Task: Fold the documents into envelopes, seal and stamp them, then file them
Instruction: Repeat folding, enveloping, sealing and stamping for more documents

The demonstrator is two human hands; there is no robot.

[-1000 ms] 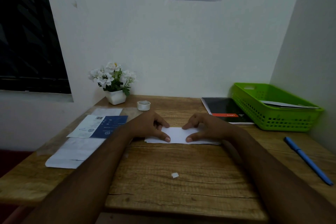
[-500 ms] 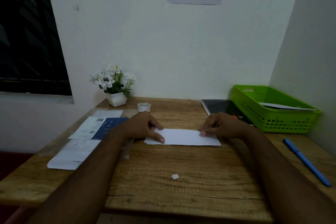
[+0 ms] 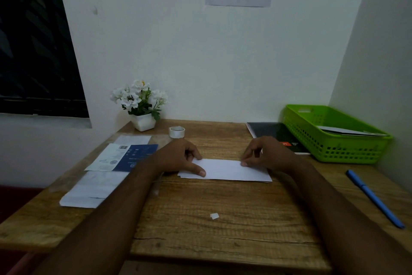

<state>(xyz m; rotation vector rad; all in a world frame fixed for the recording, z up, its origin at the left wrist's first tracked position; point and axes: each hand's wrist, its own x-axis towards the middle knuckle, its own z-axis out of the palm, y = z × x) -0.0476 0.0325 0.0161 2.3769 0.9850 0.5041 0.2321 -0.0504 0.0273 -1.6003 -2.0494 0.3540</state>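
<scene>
**both hands on the paper, mid-table**

and here we are: the folded paper point(image 3: 229, 171) lies flat in the middle of the table point(image 3: 223, 241), long edges running left to right, with lower layers peeking out along its near edge. the left hand point(image 3: 178, 158) is on the paper's left end, thumb stretched flat and pressing near the front corner, fingers bent down at the far edge (whether they nip that edge or only rest on it, i cannot tell). the right hand point(image 3: 267, 154) has its fingertips bunched with the thumb, pinching the far edge towards the right end.

room to move? a broad stretch of wood lies between the paper and the table's near edge, with only a small white scrap point(image 3: 214, 216) on it. to the left, a leaflet point(image 3: 127, 156) and white sheets point(image 3: 93, 190) run along the left edge. behind the hands, the tape point(image 3: 176, 132) and the pot point(image 3: 142, 122) sit near the wall. on the right, a notebook point(image 3: 272, 133) touches the green basket point(image 3: 334, 147), which has papers in it. a blue pen point(image 3: 374, 199) lies slantwise by the right edge.
</scene>
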